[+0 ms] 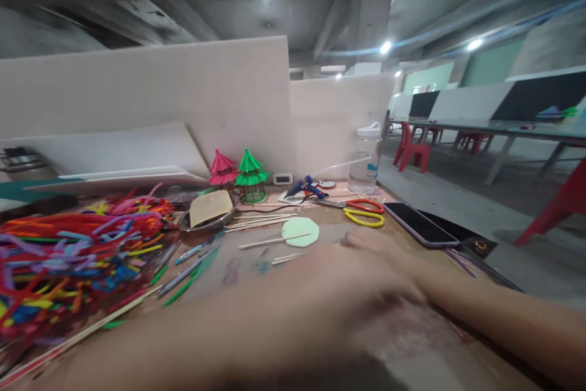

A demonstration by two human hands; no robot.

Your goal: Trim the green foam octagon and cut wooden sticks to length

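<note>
My left hand (339, 281) reaches across the front of the table toward the right, smeared by motion. It meets or overlaps my right hand (379, 254), which is blurred too. The fingers of both are mostly hidden, so whether they hold anything cannot be made out. Just beyond them lies a pale green eight-sided paper piece (300, 226) with a thin wooden stick (260, 243) partly over it. More thin sticks (263, 221) are spread behind it. Scissors (364, 214) with one orange and one yellow handle rest beyond my right hand.
Pipe cleaners (68, 251) heap at the left, near pens (187, 272) and a bowl (210, 223). Behind stand pink (222, 166) and green (249, 168) model huts, a blue glue gun (304, 186) and a water bottle (365, 162). A phone (419, 224) lies at the right edge.
</note>
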